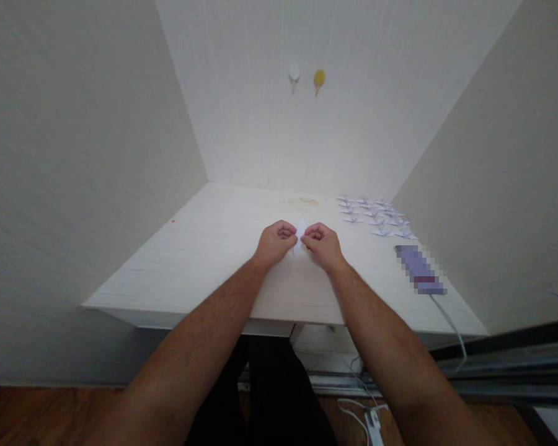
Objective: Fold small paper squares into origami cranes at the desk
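Between my two hands, over the middle of the white desk (pixel 204 248), is a small piece of folded white paper (pixel 300 230). My left hand (pixel 278 241) pinches its left side between thumb and fingers. On the right side, my right hand (pixel 323 243) pinches it the same way, fingers curled in. The fingertips hide part of the paper, and its exact folds are too small to make out. Several folded paper cranes (pixel 374 215) stand in rows at the back right of the desk, apart from my hands.
A blurred-out phone (pixel 420 270) lies at the desk's right side, with a white cable (pixel 453 325) running off the edge. Walls enclose the desk on three sides. A white hook (pixel 294 73) and a yellow hook (pixel 319 78) are on the back wall. Below is a power strip (pixel 373 427).
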Tool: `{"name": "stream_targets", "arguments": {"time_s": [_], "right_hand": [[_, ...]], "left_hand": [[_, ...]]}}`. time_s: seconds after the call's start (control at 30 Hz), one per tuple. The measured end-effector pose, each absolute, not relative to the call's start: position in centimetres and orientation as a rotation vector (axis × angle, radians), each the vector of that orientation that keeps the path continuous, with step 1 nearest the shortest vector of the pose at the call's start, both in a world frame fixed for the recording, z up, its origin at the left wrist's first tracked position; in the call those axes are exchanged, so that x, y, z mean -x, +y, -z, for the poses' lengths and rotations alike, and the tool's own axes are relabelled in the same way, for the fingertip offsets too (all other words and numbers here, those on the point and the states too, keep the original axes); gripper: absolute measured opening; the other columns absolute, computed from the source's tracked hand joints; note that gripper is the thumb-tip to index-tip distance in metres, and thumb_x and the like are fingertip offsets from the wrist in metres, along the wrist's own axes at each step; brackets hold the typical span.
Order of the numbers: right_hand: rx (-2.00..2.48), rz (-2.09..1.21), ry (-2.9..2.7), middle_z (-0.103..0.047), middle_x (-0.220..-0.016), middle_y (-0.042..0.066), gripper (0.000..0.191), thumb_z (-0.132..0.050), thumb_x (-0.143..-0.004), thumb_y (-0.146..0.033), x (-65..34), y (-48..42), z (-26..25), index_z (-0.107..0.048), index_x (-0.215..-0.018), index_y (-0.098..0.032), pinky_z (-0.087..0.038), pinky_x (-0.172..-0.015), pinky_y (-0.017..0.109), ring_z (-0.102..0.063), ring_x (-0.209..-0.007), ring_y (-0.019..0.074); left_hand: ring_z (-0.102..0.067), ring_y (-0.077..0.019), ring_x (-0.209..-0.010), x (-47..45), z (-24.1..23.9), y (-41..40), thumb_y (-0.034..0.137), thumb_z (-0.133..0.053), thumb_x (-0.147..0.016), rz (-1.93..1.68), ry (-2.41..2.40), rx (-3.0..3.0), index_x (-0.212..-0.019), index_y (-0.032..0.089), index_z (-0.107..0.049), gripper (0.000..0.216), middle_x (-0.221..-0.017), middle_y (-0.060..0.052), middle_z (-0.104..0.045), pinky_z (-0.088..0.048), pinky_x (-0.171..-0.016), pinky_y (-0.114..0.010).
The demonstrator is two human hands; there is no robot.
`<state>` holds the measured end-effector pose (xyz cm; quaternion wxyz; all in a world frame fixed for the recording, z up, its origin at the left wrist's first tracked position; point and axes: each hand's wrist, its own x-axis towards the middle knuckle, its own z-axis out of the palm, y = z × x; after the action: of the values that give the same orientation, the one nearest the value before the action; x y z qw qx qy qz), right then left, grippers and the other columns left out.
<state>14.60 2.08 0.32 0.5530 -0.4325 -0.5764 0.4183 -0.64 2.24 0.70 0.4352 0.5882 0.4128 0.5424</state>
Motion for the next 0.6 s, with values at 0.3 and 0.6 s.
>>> {"name": "stream_targets", "arguments": {"time_s": [0.3, 0.6], "right_hand": [[1.059, -0.992, -1.381, -0.058, -0.061, -0.004, 0.025, -0.071, -0.061, -0.032, -14.5, 2.14, -0.18, -0.056, -0.077, -0.019, -0.04, -0.052, 0.023, -0.051, -0.052, 0.0098], [0.971, -1.014, -1.389, -0.056, -0.058, -0.005, 0.023, -0.073, -0.061, -0.031, -14.55, 2.23, -0.12, -0.057, -0.071, -0.019, -0.036, -0.05, 0.023, -0.046, -0.05, 0.0089]], "left_hand": [[-0.059, -0.0102, -0.059, 0.54, -0.59, 2.37, 0.018, -0.069, -0.059, -1.331, 0.995, -1.448, -0.078, 0.016, -0.059, 0.022, -0.069, 0.0, -0.064, -0.044, -0.055, -0.021], [-0.052, -0.0075, -0.048, 0.41, -1.16, 2.13, 0.019, -0.069, -0.059, -1.33, 1.003, -1.416, -0.072, 0.016, -0.057, 0.018, -0.059, 0.004, -0.06, -0.041, -0.048, -0.02]]}}
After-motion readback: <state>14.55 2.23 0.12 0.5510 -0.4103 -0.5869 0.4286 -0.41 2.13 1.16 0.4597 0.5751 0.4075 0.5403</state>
